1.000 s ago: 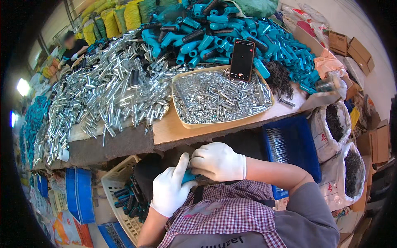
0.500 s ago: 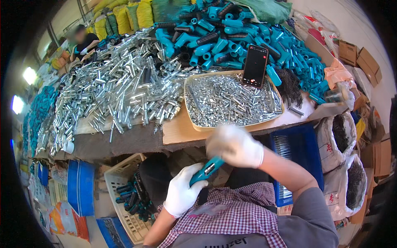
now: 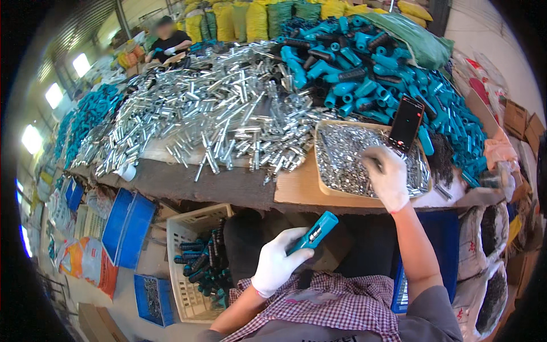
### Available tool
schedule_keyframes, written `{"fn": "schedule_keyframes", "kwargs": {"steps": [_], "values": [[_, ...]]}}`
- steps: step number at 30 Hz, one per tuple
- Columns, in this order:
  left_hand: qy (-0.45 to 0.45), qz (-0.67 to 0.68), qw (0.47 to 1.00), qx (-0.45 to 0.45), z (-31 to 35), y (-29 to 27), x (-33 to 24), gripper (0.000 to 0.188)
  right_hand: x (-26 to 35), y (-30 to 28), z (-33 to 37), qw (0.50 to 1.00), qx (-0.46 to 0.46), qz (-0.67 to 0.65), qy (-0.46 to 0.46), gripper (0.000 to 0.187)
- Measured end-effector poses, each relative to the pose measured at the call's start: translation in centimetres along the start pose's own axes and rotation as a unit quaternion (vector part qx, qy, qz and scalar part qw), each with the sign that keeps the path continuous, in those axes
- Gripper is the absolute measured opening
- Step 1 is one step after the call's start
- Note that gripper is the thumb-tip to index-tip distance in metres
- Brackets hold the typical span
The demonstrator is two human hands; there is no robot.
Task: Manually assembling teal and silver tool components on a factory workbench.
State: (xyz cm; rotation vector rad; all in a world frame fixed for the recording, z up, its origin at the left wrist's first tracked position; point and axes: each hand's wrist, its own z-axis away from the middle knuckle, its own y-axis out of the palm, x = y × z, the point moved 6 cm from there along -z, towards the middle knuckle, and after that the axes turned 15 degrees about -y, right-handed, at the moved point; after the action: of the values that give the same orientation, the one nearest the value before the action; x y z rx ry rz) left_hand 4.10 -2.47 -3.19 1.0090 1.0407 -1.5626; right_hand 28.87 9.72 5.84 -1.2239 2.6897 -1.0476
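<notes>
In my white-gloved left hand [image 3: 277, 263] is a teal plastic tool handle [image 3: 319, 231], gripped at its lower end and tilted up to the right. Small silvery bits show in a slot on its side. My right hand [image 3: 390, 178], also gloved, is over a cream tray [image 3: 318, 165] heaped with small shiny metal parts [image 3: 348, 154]. Its fingers are curled together at the parts; what they pinch, if anything, is hidden. A phone [image 3: 406, 122] with a dark screen leans at the tray's far right, beyond my right hand.
Silvery metal rods [image 3: 228, 108] cover the bench's left; teal handles [image 3: 364, 68] pile up behind the tray. Below stand a cream crate [image 3: 175, 242] of handles, a blue bin [image 3: 450, 251] and sacks [image 3: 470, 233] of dark parts. A person [image 3: 171, 41] sits at the far left.
My right hand has left the handle and moved right and forward to the tray of small parts. My left hand still holds the handle. The whole view has shifted.
</notes>
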Motion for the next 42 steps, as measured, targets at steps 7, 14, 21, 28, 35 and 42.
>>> {"fn": "schedule_keyframes", "kwargs": {"steps": [7, 14, 21, 28, 35, 42], "values": [[-0.052, 0.310, 0.946, 0.078, -1.3, -0.2, 1.3, 0.056, 8.7, 3.6, 3.4, 0.951, 0.138, -0.224, 0.161, 0.013], [-0.019, 0.181, 0.983, -0.038, -1.0, -2.5, 2.0, 0.053, 12.4, 7.6, 3.9, 0.946, 0.147, -0.246, 0.150, 0.022], [-0.032, 0.354, 0.933, 0.064, -0.6, -5.1, 3.2, 0.058, 12.0, 11.9, 3.7, 0.893, 0.214, -0.343, 0.196, 0.034], [-0.028, 0.419, 0.906, 0.046, -0.9, -7.4, 4.3, 0.068, 13.3, 16.2, 0.9, 0.831, 0.321, -0.422, 0.166, 0.061], [0.001, 0.491, 0.871, 0.033, -1.4, -9.0, 4.7, 0.057, 16.5, 19.6, -4.8, 0.806, 0.483, -0.340, -0.037, 0.057], [0.008, 0.525, 0.850, 0.041, -1.6, -10.4, 4.1, 0.058, 5.7, 24.4, -20.8, 0.857, 0.333, 0.242, -0.309, 0.033]]}}
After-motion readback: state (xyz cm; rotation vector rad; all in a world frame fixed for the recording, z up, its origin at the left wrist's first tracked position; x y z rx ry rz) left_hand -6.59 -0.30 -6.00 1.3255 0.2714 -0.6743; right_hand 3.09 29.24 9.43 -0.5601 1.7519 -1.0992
